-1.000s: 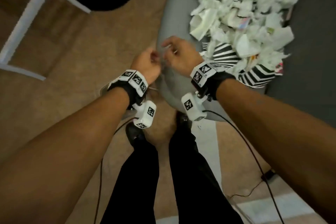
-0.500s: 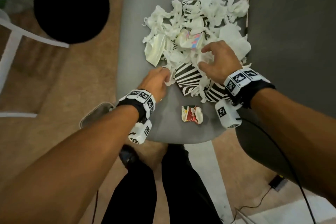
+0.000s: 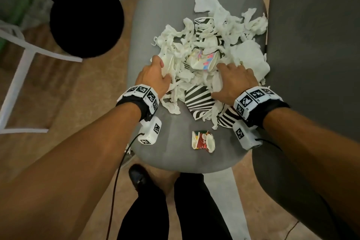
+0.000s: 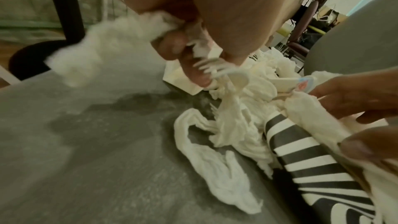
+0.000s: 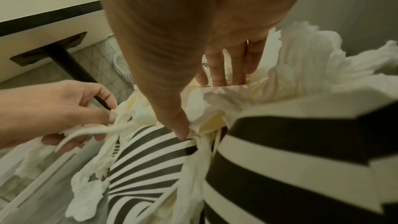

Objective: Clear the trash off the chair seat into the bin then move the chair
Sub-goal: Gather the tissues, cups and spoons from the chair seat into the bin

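A heap of white tissue (image 3: 246,54) with crushed cups covers the grey chair seat (image 3: 165,152). My left hand (image 3: 163,72) is at the heap's left edge, and the left wrist view shows its fingers (image 4: 172,47) curled round white tissue (image 4: 103,43) and a plastic fork (image 4: 215,69). My right hand (image 3: 220,80) lies spread on the heap's near right, fingers (image 5: 217,67) straight into the paper and thumb down on a black-and-white striped cup (image 3: 198,101). A second striped cup (image 3: 228,117) lies under my right wrist. A crushed red carton (image 3: 202,140) sits alone near the seat's front.
A black round pedestal base (image 3: 86,19) with a black pole stands on the floor left of the seat. A white metal frame (image 3: 17,76) is at far left. A large dark grey rounded surface (image 3: 311,45) borders the seat's right side. My legs and shoes are below the seat's front edge.
Both hands have moved from the seat's front left edge forward into the heap. The left hand has taken hold of tissue, and the right hand has spread over the paper.
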`<state>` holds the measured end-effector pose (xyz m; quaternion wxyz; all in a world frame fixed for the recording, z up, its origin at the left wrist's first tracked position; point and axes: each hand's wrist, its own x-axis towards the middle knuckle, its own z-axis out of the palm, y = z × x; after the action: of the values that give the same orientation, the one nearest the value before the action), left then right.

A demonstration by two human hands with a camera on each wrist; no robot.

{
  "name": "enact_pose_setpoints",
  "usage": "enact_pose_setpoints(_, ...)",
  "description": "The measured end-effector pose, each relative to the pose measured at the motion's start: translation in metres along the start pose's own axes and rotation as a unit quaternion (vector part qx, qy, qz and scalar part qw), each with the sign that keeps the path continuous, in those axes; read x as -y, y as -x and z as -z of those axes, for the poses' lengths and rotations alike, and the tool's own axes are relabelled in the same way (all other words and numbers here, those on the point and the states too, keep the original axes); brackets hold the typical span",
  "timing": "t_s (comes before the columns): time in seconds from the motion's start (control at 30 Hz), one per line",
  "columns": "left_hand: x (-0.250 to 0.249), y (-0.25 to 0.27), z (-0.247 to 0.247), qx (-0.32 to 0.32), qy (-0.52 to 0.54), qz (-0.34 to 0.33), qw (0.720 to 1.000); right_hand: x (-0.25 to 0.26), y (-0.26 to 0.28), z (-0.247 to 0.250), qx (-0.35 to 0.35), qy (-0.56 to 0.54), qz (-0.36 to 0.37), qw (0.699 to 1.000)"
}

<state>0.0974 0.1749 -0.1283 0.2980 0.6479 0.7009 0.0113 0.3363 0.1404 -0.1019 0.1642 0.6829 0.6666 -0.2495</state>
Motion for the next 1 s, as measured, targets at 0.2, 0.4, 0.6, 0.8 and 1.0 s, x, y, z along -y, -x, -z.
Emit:
enact_pose_setpoints(0.2,0.005,0.002,0.0,0.02,-0.146,0.055,0.988,0.004,0.008,-0.003,-0.035,-0.062,-0.001,0.997)
enact_pose_setpoints(0.4,0.003,0.012,-0.005,-0.035,-0.112,0.004,0.993,0.009,0.021,0.0,-0.044,-0.151,-0.01,0.988)
enact_pose_setpoints(0.6,0.022,0.029,0.003,-0.089,-0.039,-0.066,0.993,0.029,0.036,0.003,-0.063,-0.248,-0.027,0.966)
enact_pose_setpoints(0.8,0.058,0.049,0.012,-0.076,0.064,-0.063,0.993,0.078,0.048,0.006,-0.099,-0.284,-0.006,0.954)
enact_pose_setpoints(1.0,0.099,0.082,0.025,0.045,-0.031,-0.16,0.986,0.146,0.052,-0.007,-0.124,-0.286,0.008,0.95)
